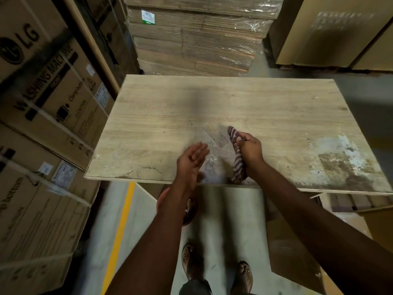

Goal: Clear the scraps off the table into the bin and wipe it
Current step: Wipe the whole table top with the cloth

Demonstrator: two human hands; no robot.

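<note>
From the head camera, the wooden bench fills the middle of the scene, with stacked cardboard boxes to the left and a wrapped pallet of flat cardboard beyond its far edge. The right hand is closed in a fist around a striped cloth, which lies with its long axis running near to far, one end just over the near edge and the other pointing up the bench. The left hand is open and empty, palm turned toward the cloth, its edge at the near rim like a scoop. Between the two hands sits a scatter of fine scraps, a pale patch of grit and crumbs; it lies just left of the cloth and just right of the open palm. Both hands are about equally close to it. The coming move looks like a sweep of the cloth leftward and nearward, driving the grit into the cupped palm. Below the left forearm a reddish round thing shows on the floor, possibly the bin, though it is mostly hidden. A whitish stain marks the near right of the bench.
</note>
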